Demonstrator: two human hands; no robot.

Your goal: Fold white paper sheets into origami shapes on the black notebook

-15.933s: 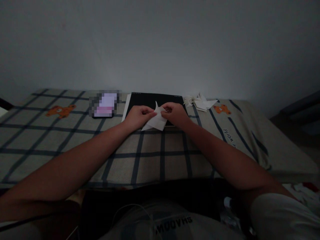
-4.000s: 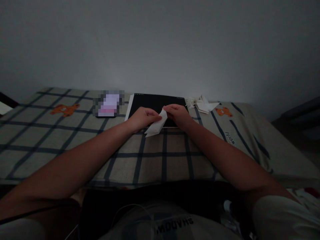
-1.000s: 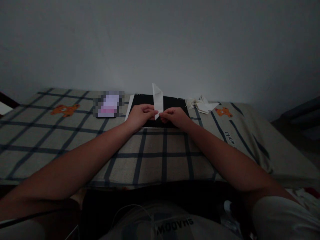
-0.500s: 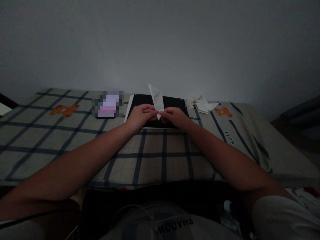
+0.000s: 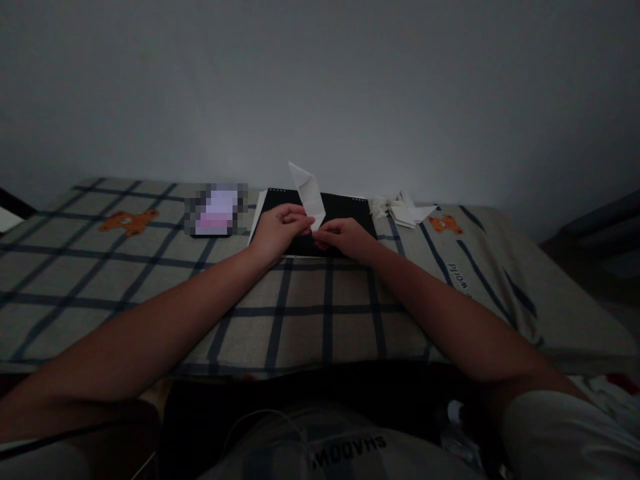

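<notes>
A narrow folded white paper piece (image 5: 309, 193) stands upright between my two hands, its pointed top leaning to the left. My left hand (image 5: 277, 230) pinches its lower end from the left. My right hand (image 5: 345, 237) pinches the same end from the right. Both hands rest over a black pad (image 5: 345, 203) with a white sheet under it, lying on a checked cloth (image 5: 300, 313) with orange bear prints.
A phone with a lit screen (image 5: 216, 210) lies left of the black pad. Several folded white paper pieces (image 5: 403, 207) are piled to its right near the wall. The cloth's front edge runs just before my lap, and its right edge drops off.
The paper went from lying low and flat in my hands to standing upright. In the last second its top has tilted further left and my hands shifted slightly.
</notes>
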